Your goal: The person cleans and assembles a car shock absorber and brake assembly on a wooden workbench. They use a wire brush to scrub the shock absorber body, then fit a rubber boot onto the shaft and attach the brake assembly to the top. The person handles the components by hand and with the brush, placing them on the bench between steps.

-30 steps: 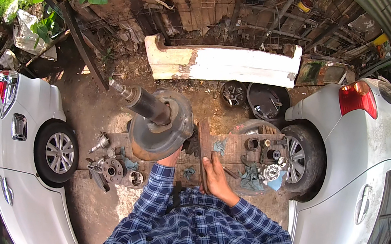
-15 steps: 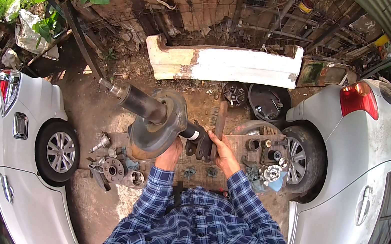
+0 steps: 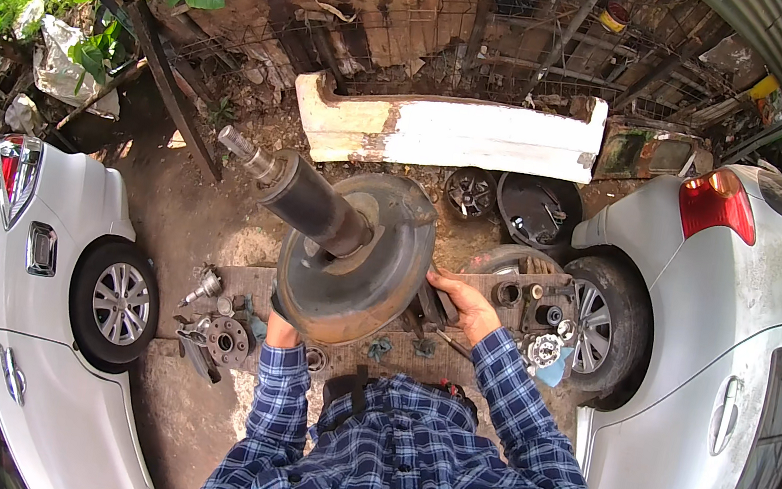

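A dark car suspension strut is held up in front of me, tilted, with its threaded silver rod end pointing to the upper left. Its wide, worn spring seat faces up and hides most of my left hand, which supports it at the near left rim; those fingers are out of sight. At the strut's lower bracket, partly covered by the seat, my right hand is closed with the thumb on top. The wire brush cannot be clearly made out now. A thin brown stick shows below my right hand.
Hub parts, including a round drilled flange, lie on wooden boards to the left. More parts, among them a silver hub, sit at the right. Silver cars flank me. Beyond are a black basin and a white bumper.
The strut has swung rightward and nearer, its spring seat now covering the lower tube. My left hand has shifted left to the rim, my right hand slightly right. The upright brush is no longer visible.
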Available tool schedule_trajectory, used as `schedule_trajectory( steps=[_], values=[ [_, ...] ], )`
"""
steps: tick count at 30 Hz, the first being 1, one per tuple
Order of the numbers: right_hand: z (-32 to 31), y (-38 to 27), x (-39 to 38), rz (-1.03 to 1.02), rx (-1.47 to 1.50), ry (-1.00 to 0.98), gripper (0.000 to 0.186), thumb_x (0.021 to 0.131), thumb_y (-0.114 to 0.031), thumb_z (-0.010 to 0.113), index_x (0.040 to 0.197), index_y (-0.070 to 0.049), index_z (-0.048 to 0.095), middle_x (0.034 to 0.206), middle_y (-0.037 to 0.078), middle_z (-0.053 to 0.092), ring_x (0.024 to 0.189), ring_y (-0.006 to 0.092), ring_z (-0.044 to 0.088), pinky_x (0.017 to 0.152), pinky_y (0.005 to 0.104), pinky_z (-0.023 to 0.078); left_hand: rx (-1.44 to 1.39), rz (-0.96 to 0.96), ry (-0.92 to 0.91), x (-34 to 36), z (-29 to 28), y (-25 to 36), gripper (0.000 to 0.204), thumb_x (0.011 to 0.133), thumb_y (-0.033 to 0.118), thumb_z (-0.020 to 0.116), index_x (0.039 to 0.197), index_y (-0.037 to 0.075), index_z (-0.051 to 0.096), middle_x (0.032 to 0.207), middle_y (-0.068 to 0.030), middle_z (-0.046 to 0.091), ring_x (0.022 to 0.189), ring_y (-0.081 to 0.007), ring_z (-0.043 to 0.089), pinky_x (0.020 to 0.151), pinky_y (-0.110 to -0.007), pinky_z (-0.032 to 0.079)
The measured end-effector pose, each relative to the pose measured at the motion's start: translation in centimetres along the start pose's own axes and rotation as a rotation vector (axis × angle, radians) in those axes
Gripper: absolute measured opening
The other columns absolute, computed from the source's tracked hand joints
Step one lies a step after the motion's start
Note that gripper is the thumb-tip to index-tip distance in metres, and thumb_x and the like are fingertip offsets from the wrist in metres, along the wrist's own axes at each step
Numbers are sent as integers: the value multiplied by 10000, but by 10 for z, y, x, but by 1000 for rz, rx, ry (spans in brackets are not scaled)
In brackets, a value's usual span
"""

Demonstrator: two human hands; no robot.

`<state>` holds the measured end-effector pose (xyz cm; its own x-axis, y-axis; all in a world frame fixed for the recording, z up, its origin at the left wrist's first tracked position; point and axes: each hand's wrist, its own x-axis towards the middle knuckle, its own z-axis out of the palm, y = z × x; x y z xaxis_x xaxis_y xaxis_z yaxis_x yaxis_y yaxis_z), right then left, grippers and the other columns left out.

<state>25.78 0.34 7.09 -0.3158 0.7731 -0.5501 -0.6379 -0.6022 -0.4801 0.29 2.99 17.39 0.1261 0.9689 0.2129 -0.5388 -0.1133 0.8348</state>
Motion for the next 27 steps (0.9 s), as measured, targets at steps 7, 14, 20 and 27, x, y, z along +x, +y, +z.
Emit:
schedule_trajectory(
  steps=[7, 14, 20, 27],
  values=[
    [-10, 8, 15, 223, 5, 18, 309, 948, -247, 688, 1175, -43, 642, 1019, 81, 731, 826, 168, 725, 644, 355, 619, 16, -55, -132, 13, -7, -12, 349, 907, 51, 697, 1238, 60, 586, 1217, -90, 632, 1117, -222, 615, 1023, -376, 503],
    [-14, 12, 19, 290, -176, 18, 317, 975, -283, 640, 1192, -52, 644, 1053, 76, 729, 847, 163, 715, 677, 367, 601, 103, -132, -272, 18, -12, -1, 343, 916, 62, 685, 1244, 60, 583, 1222, -93, 631, 1123, -224, 614, 1022, -378, 505],
    [-4, -19, 26, -249, -658, 240, 562, 928, -301, 709, 1330, 28, 494, 1016, 110, 663, 924, 162, 650, 734, 311, 547, 100, -170, -257, 10, -8, -5, 338, 924, 72, 675, 1249, 60, 581, 1226, -94, 631, 1128, -226, 613, 1021, -380, 507],
    [23, -15, -63, -374, -632, 319, 513, 998, -420, 568, 1266, 1, 447, 692, 58, 524, 414, 129, 491, 386, 294, 421, 97, -162, -217, 12, -10, -6, 333, 934, 83, 663, 1254, 61, 578, 1230, -97, 630, 1134, -229, 611, 1020, -382, 509]
  ],
)
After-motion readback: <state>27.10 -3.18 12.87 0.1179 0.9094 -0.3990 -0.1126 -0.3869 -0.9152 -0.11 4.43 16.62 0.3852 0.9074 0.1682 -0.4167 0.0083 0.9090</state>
